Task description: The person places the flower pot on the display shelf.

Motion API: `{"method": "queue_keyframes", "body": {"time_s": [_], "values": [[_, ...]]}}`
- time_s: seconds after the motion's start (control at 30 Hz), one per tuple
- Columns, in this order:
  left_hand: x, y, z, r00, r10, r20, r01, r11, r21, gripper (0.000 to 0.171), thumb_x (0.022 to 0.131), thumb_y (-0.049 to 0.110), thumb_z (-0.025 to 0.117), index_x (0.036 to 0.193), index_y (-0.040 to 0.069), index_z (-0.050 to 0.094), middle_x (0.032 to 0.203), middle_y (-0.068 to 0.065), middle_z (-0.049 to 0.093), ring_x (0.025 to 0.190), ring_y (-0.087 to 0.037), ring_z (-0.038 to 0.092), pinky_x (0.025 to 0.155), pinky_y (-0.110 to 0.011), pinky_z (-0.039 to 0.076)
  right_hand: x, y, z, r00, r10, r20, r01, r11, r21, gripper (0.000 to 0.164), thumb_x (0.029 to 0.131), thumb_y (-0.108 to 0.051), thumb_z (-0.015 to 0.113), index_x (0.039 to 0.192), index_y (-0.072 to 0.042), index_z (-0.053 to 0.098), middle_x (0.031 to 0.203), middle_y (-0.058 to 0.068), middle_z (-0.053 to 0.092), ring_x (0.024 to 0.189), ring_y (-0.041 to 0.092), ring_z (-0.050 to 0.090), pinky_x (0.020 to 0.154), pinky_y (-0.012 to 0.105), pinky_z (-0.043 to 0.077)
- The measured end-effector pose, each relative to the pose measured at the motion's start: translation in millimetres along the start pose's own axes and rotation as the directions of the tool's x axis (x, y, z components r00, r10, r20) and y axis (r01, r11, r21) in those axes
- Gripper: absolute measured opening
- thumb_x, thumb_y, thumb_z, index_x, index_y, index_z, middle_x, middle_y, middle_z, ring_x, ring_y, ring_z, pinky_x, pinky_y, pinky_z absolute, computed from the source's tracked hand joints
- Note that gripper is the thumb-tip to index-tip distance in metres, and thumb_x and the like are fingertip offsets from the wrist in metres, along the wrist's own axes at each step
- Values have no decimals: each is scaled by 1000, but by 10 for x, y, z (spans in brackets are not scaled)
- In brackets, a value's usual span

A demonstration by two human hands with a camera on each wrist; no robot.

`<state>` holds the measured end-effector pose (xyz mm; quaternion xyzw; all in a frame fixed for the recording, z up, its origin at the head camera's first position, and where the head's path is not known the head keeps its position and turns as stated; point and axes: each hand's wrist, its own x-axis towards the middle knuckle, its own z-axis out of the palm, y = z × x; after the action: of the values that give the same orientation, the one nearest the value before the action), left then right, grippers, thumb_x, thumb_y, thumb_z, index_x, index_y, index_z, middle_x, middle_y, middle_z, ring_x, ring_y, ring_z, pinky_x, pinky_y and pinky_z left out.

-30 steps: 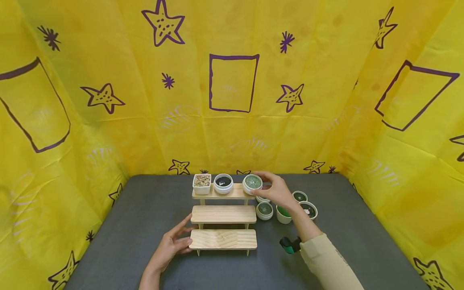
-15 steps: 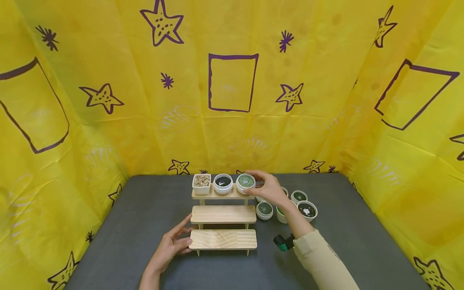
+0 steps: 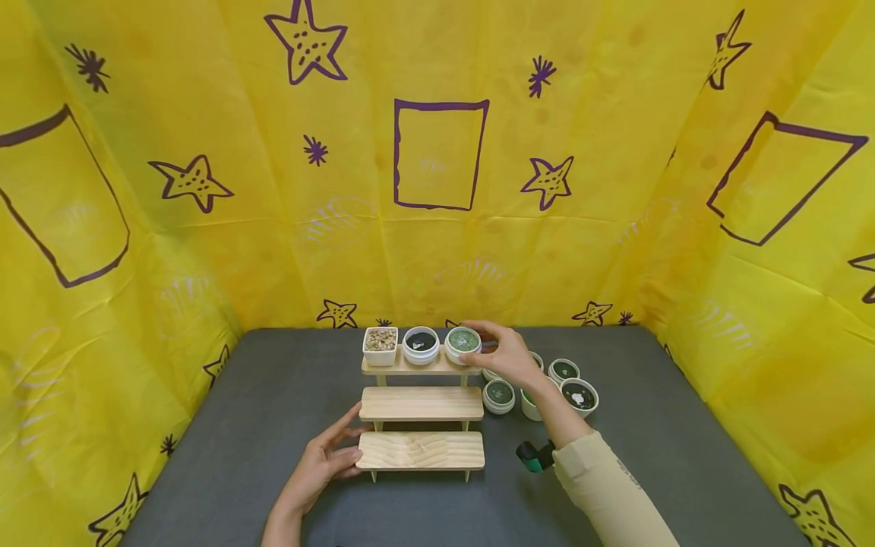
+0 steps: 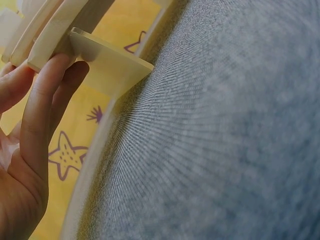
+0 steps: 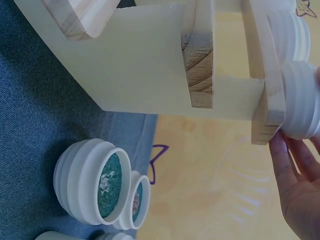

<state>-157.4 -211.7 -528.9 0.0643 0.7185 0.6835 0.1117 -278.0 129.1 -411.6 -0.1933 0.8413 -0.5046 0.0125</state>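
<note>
A three-tier wooden stand (image 3: 421,404) stands on the table. My left hand (image 3: 316,465) holds its left side, with the thumb at the lowest board and fingers against the boards in the left wrist view (image 4: 37,120). At the right end of the top board sits a round white pot with green filling (image 3: 463,342). My right hand (image 3: 507,355) grips that pot from its right side; the right wrist view shows the pot (image 5: 300,100) on the board. Left of it stand a round pot with dark filling (image 3: 420,346) and a square pot of pebbly filling (image 3: 380,346).
Right of the stand, several white pots cluster on the grey table (image 3: 273,425), among them a ridged pot (image 3: 499,397) and a pot with dark filling (image 3: 579,396). My right forearm partly covers them. Yellow patterned cloth (image 3: 437,258) rises behind and at both sides.
My right hand has shifted the green-filled pot slightly left along the top board, nearer the dark-filled pot, then held still. The left hand has stayed in place.
</note>
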Motion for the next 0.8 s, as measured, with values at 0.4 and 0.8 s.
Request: {"method": "queue_keyframes", "body": {"time_s": [0.4, 0.8], "values": [[4, 5, -3, 1000, 0, 14, 0, 1000, -2, 78, 93, 14, 66, 158, 19, 23, 142, -34, 37, 78, -1, 63, 71, -27, 61, 0, 27, -3, 1000, 3, 5, -3, 1000, 4, 63, 81, -27, 82, 139, -20, 57, 134, 11, 64, 107, 30, 69, 87, 37, 59], [12, 0, -5, 1000, 2, 11, -2, 1000, 1, 78, 93, 12, 67, 158, 17, 24, 139, -32, 41, 84, -3, 67, 71, -29, 61, -20, 41, -8, 999, -46, -3, 46, 998, 51, 67, 79, -24, 84, 140, -15, 56, 138, 11, 61, 115, 32, 66, 94, 38, 57]]}}
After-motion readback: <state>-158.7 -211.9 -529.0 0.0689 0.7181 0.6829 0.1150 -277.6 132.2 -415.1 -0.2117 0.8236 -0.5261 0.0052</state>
